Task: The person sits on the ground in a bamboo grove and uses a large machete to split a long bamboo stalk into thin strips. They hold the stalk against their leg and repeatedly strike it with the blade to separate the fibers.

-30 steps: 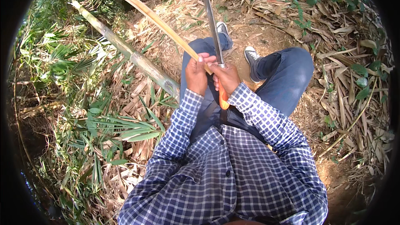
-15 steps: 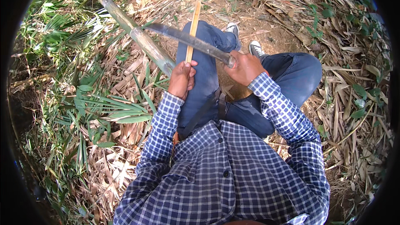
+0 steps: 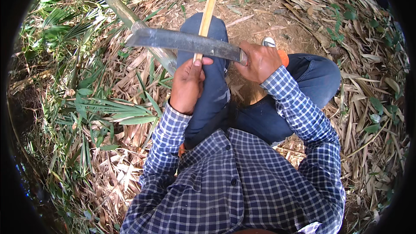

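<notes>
My left hand (image 3: 187, 86) pinches the lower end of a narrow, pale bamboo strip (image 3: 210, 5) between thumb and fingers. The strip points away from me above my left knee, and its far tip reaches the top of the view. In my right hand (image 3: 262, 63), fingers wrapped round the grip, is a machete (image 3: 173, 40) with a long grey blade. The blade lies crosswise over the strip, a little beyond my left fingers, its tip to the left. Whether its edge bites into the strip I cannot tell. Something orange (image 3: 284, 57) shows just behind my right hand.
A thick green-brown bamboo pole (image 3: 115, 5) slants from the upper left toward my left knee (image 3: 203, 24). Dry leaves (image 3: 121, 177) cover much of the ground, with green leafy plants (image 3: 56, 21) on the left. A shoe (image 3: 268, 42) shows ahead of my right hand.
The machete blade has turned so its broad side shows, and lies more nearly level. The strip and my left hand are higher in view. One of two shoes is now hidden.
</notes>
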The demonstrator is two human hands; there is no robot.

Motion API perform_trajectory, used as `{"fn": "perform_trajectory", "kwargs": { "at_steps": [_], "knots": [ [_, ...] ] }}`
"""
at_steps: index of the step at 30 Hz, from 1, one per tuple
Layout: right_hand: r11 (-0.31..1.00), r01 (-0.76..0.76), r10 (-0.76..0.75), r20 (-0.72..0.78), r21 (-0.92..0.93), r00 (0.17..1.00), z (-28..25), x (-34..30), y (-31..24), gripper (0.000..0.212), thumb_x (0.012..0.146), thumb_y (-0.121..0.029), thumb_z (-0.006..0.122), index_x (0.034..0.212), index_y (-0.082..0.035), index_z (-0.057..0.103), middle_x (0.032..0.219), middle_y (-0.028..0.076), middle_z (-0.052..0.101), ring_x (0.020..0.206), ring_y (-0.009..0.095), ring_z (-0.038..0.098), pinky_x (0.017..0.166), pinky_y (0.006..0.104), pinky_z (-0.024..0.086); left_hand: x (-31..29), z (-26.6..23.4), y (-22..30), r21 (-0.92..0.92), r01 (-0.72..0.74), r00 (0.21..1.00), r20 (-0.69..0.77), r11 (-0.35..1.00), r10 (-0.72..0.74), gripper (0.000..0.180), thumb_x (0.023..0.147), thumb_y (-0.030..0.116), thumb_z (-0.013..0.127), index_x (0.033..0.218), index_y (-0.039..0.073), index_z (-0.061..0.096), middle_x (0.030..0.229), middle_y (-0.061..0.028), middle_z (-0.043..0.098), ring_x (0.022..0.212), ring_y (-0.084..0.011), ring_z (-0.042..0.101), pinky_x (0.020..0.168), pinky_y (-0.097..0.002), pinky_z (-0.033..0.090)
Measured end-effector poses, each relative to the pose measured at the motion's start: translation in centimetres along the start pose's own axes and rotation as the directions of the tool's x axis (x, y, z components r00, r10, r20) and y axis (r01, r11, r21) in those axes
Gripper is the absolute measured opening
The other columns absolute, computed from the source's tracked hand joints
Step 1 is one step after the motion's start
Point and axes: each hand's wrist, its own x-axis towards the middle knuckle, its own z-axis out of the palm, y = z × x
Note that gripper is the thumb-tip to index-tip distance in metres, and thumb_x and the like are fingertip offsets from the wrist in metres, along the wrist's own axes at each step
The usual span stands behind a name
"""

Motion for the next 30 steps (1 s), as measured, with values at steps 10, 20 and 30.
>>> {"fn": "perform_trajectory", "kwargs": {
  "at_steps": [10,20,30],
  "knots": [
    [0.994,-0.067,0.076,0.099,-0.091,0.992,-2.0,1.9,0.7,0.030,0.075,-0.032,0.072,0.090,-0.008,0.066,0.062,0.017,0.064,0.061,0.037,0.066,0.059,0.0480,0.053,-0.5,0.1,-0.7,0.038,-0.058,0.998,-0.001,0.998,0.058,0.028,0.105,0.023,0.041,0.107,0.004,0.062,0.065,0.0069,0.038,0.043,-0.0008,0.027,0.038,-0.0196,0.020],
    [0.989,-0.041,0.048,0.048,-0.139,0.998,-2.0,1.5,1.4,0.025,0.075,-0.031,0.070,0.086,-0.008,0.067,0.059,0.017,0.063,0.055,0.036,0.065,0.054,0.0477,0.053,-1.6,-0.7,-2.2,0.143,-0.158,0.987,0.013,0.977,0.158,0.026,0.105,0.023,0.042,0.102,0.005,0.061,0.062,0.0078,0.037,0.044,-0.0007,0.028,0.040,-0.0192,0.022],
    [0.988,-0.082,0.090,0.058,-0.133,0.994,-2.1,1.5,2.6,0.021,0.075,-0.028,0.069,0.084,-0.009,0.065,0.055,0.015,0.059,0.056,0.037,0.063,0.054,0.0476,0.050,-3.0,-0.9,-2.0,0.130,-0.086,0.996,-0.019,0.988,0.089,0.027,0.105,0.017,0.041,0.094,0.003,0.061,0.061,0.0049,0.040,0.055,-0.0037,0.034,0.051,-0.0225,0.028]
  ]
}}
